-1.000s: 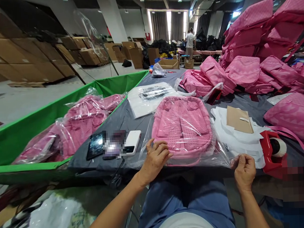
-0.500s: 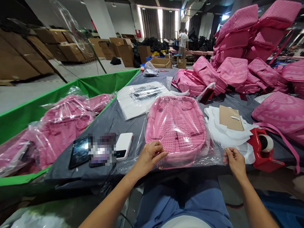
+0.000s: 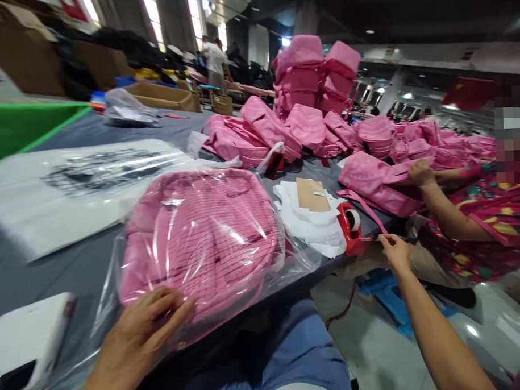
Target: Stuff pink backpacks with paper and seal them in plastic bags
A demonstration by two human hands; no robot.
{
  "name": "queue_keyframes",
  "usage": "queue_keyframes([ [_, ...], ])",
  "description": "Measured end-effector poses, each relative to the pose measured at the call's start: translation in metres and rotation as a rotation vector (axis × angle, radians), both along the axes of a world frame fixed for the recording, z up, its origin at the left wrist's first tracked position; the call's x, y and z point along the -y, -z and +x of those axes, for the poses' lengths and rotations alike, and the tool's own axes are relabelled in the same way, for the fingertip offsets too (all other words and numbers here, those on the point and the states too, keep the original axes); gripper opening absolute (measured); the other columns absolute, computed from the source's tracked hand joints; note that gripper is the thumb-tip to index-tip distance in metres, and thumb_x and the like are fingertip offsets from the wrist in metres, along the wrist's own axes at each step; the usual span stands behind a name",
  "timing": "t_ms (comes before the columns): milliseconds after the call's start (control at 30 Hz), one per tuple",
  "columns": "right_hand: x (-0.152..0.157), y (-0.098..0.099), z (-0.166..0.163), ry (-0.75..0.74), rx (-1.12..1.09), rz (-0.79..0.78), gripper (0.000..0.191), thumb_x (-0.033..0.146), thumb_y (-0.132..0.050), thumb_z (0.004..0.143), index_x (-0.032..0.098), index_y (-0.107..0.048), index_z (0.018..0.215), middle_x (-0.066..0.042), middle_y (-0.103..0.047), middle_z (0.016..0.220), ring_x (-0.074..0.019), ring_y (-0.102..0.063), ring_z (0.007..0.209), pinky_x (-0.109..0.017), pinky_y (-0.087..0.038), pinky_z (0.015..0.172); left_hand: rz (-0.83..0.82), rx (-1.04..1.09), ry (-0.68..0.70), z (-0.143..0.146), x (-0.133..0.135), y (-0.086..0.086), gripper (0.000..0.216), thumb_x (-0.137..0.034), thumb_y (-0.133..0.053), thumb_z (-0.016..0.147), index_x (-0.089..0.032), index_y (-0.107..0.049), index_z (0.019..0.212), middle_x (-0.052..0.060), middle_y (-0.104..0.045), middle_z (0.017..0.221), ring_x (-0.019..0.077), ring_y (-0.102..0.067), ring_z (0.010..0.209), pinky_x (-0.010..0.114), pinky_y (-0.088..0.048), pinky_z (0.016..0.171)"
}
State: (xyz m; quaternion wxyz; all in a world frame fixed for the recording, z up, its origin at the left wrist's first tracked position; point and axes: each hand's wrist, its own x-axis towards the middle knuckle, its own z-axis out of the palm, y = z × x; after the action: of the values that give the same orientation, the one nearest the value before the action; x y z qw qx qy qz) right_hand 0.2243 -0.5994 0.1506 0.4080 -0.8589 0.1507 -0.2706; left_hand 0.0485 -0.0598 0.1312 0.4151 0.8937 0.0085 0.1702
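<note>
A pink backpack [image 3: 202, 237] lies flat on the table in a clear plastic bag [image 3: 294, 262]. My left hand [image 3: 147, 324] rests on its near left edge, fingers spread loosely over the plastic. At the right, my right hand [image 3: 394, 252] is closed in a pinch just beyond the cutter end of a red tape dispenser [image 3: 350, 229]. A pink strap [image 3: 363, 205] runs down behind those fingertips; whatever lies between them is too small to make out. White sheets [image 3: 306, 227] and a brown card [image 3: 313, 194] lie between the backpack and the dispenser.
A co-worker's hand [image 3: 421, 172] touches a pink backpack [image 3: 376, 179] at the right. More pink backpacks [image 3: 298, 74] are piled behind. White printed plastic bags [image 3: 89, 178] lie at the left, near a white device [image 3: 32, 339]. A green-walled bin [image 3: 36, 123] borders the table.
The view has turned right and come closer. My right hand has left the plastic bag's right corner and moved to the tape dispenser's end. My left hand stays on the bagged backpack.
</note>
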Motion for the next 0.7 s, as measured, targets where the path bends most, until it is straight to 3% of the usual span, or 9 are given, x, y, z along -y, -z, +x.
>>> queue_keyframes([
  [233,-0.009,0.017,0.016,-0.089,-0.155,0.114,0.066,0.079,-0.066,0.058,0.015,-0.075,0.068,-0.005,-0.062,0.057,-0.0212,-0.057,0.061,-0.032,-0.043,0.058,0.051,-0.004,-0.035,0.001,-0.002,-0.001,0.037,-0.059,-0.057,0.078,-0.03,-0.069,0.057,-0.001,-0.068,0.069,0.0186,-0.065,0.063,0.028,-0.049,0.061],
  [433,-0.022,0.006,0.031,-0.107,-0.168,0.202,0.044,0.06,-0.079,0.055,0.017,-0.068,0.055,-0.004,-0.062,0.055,-0.022,-0.058,0.065,-0.032,-0.042,0.062,0.089,-0.074,-0.036,0.002,0.002,-0.008,0.042,-0.059,-0.052,0.078,-0.028,-0.064,0.052,-0.001,-0.065,0.064,0.0184,-0.062,0.061,0.028,-0.049,0.061],
  [567,-0.021,0.002,0.009,-0.094,-0.072,0.264,0.036,0.053,-0.079,0.058,0.02,-0.065,0.062,-0.003,-0.065,0.063,-0.0202,-0.057,0.068,-0.03,-0.041,0.063,0.069,-0.042,-0.042,-0.002,0.007,-0.013,0.041,-0.056,-0.053,0.079,-0.027,-0.063,0.053,-0.001,-0.063,0.064,0.0178,-0.061,0.059,0.028,-0.047,0.06],
  [700,-0.031,0.019,-0.027,-0.108,-0.028,0.446,0.04,0.054,-0.078,0.066,0.023,-0.053,0.067,0.003,-0.056,0.055,-0.0135,-0.047,0.052,-0.025,-0.037,0.05,0.066,-0.012,-0.04,-0.002,0.006,-0.011,0.04,-0.053,-0.053,0.082,-0.026,-0.061,0.054,-0.001,-0.06,0.063,0.0174,-0.06,0.059,0.029,-0.047,0.063],
])
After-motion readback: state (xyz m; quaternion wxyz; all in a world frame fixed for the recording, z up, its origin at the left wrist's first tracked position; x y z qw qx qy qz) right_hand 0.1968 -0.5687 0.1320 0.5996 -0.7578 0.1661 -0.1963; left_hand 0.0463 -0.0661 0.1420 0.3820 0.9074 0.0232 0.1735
